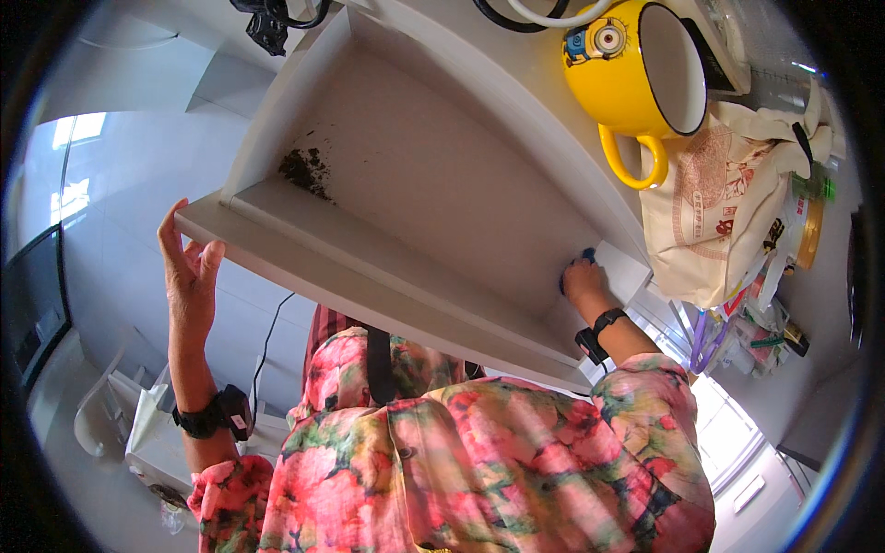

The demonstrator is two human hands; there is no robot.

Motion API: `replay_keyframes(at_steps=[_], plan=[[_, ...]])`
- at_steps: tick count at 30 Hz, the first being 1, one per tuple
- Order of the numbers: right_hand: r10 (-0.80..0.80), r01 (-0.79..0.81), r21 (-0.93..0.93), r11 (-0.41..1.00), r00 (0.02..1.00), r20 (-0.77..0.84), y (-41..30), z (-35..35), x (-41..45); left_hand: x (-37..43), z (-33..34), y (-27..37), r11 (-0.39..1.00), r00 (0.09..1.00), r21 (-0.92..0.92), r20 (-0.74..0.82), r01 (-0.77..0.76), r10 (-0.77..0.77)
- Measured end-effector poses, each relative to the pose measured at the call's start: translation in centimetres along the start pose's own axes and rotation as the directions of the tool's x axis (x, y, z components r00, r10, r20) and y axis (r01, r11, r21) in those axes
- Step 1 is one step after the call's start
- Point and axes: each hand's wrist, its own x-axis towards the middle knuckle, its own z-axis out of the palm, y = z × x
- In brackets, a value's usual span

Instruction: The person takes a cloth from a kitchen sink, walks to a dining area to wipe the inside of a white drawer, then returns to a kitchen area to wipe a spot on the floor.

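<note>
A white drawer (442, 166) stands pulled out before me, its floor showing. Dark crumbly debris (304, 169) is scattered near its left front corner. At the left end of the drawer front (359, 287), my left hand (190, 269) grips the corner between fingers and thumb. My right hand (584, 282) is inside the drawer at the right end. It presses a dark blue cloth (588, 254) into that corner, and most of the cloth is hidden under the fingers.
Above the drawer, a yellow mug (601, 83) with a cartoon figure lies beside a printed cream bag (698, 214). Several packets and a jar (809, 235) crowd the right. Black plastic (266, 27) hangs at the drawer's far left. A white chair (104, 408) stands lower left.
</note>
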Motion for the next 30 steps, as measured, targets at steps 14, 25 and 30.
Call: replay_keyframes(at_steps=[14, 25, 30], plan=[[-0.876, 0.876, -0.003, 0.482, 0.482, -0.006, -2.5, 3.5, 3.7, 0.1, 0.8, 0.7, 0.999, 0.999, -0.035, -0.024, -0.030, 0.029], [-0.362, 0.304, 0.952, -0.036, 0.884, -0.296, -9.4, -17.1, 2.4, 0.0, 0.6, 0.9, 0.999, 0.999, -0.021, 0.006, 0.031, -0.031], [0.089, -0.124, 0.972, 0.199, 0.990, 0.108, -0.2, -7.0, 1.3, 0.1, 0.5, 0.8, 0.997, 0.998, -0.051, 0.010, 0.061, -0.061]])
